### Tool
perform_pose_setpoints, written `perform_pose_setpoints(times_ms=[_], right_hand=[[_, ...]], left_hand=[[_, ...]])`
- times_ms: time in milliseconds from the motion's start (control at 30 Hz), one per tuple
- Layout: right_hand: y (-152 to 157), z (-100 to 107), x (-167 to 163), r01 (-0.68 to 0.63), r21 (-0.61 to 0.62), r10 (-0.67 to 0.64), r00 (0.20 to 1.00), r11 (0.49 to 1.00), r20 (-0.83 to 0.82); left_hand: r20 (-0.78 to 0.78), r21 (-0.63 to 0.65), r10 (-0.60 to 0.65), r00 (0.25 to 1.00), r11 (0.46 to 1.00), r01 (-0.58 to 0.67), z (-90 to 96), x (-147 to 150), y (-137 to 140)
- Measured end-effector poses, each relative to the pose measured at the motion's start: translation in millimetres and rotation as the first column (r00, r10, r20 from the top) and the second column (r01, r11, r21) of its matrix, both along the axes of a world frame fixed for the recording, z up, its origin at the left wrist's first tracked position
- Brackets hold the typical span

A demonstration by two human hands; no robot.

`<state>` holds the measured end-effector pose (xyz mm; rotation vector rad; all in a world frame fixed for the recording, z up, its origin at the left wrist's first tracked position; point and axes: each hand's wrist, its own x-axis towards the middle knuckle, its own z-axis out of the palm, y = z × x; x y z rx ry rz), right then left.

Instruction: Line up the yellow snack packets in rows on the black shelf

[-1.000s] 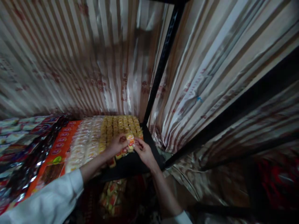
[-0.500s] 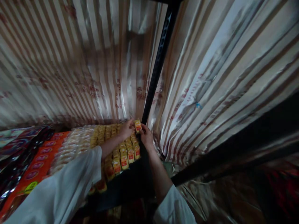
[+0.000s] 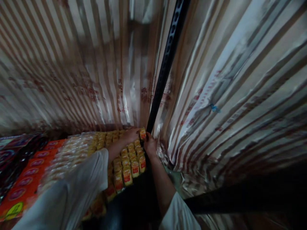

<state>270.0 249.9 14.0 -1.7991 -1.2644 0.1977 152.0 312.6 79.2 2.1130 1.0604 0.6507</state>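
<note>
A small yellow packet with a red label (image 3: 143, 134) is at the far right end of the rows, close to a black post. My left hand (image 3: 131, 135) reaches over the rows and its fingers close on the packet's left side. From the right, my right hand (image 3: 150, 145) grips the same packet, its fingertips partly hidden. Below both hands stand rows of matching yellow packets (image 3: 127, 175), with red labels facing the front. My left forearm covers part of these rows.
A black perforated post (image 3: 165, 67) rises beside my right hand. Striped plastic sheeting (image 3: 100, 64) hangs behind and to the right (image 3: 230, 95). Left of the yellow packets are clear-wrapped packets (image 3: 69, 156), an orange box or sheet (image 3: 31, 174) and dark shiny packages (image 3: 14, 159).
Both hands have moved slightly down with the yellow packet, towards the back of the right-hand row. The camera view has shifted a little, and the front rows appear lower.
</note>
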Motion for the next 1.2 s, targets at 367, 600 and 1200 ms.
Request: perform_pose_setpoints(times_ms=[367,600,1200], right_hand=[[13,-16,7,0.0,-0.093,-0.01,0.994,0.996,-0.112],[5,-20,6,-0.058,-0.014,0.053,0.975,0.998,-0.215],[5,-40,11,-0.176,0.053,0.183,0.956,0.983,-0.229]], left_hand=[[-0.103,0.124,0.001,0.995,0.992,0.012,-29.7,2,15],[-0.091,0.222,-0.02,0.996,0.974,0.04,-42.8,3,24],[-0.422,0.342,-0.011,0.907,0.924,0.171,-33.6,6,15]])
